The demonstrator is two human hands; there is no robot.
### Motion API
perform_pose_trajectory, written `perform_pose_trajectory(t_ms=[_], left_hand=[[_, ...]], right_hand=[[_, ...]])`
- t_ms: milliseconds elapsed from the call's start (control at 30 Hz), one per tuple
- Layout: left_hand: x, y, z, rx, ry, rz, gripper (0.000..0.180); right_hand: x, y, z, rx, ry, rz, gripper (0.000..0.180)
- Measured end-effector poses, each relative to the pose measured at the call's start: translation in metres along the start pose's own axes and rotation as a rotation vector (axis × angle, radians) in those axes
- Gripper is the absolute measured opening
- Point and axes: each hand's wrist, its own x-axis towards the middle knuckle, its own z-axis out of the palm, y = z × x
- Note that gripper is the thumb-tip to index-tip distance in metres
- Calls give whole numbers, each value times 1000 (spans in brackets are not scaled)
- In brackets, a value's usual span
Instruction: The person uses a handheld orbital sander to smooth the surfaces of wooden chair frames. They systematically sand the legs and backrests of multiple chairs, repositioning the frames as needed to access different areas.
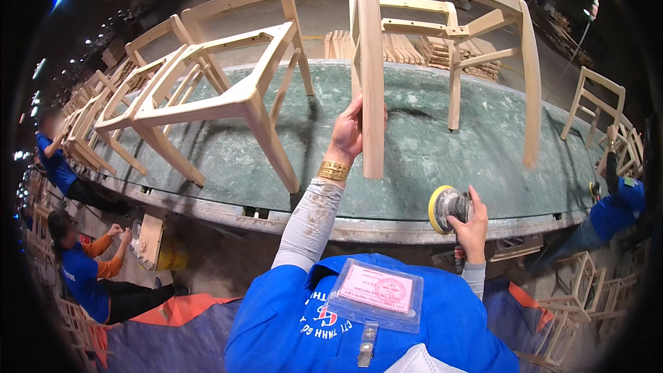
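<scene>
The left hand [347, 131] has its grip closed around one back post of the wooden chair [373, 76], with the thumb on the left side of the post and fingertips showing on the right side. This chair is at the middle of the green desk [331, 190], its back turned to the person, and the lower end of the held post is toward the near edge; if this end touches the desk, I cannot tell. The right hand [472, 226] has its grip around a sander [456, 206], at the near edge of the desk, right of the middle. Its round yellow pad [436, 210] faces to the left, and the sander is apart from the chair. A second chair [252, 100] stands just left of the left hand, and more chairs [90, 124] make a row toward the left end of the desk. Near the right end there is a smaller-looking chair [599, 107], with a co-worker [618, 204] beside it. Behind the far edge lie piles of wooden pieces [397, 50].
</scene>
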Motion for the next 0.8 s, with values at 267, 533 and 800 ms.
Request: perform_pose_trajectory(t_ms=[267, 533, 800], left_hand=[[12, 7, -21, -49, 1, -26, 35], [8, 2, -20, -158, -85, -7, 41], [-7, -6, -16, -287, -146, -56, 47]], right_hand=[[-5, -66, 6, -28, 126, -61, 74], [59, -196, 12, -26, 267, -323, 68], [108, -249, 52, -203, 261, -412, 67]])
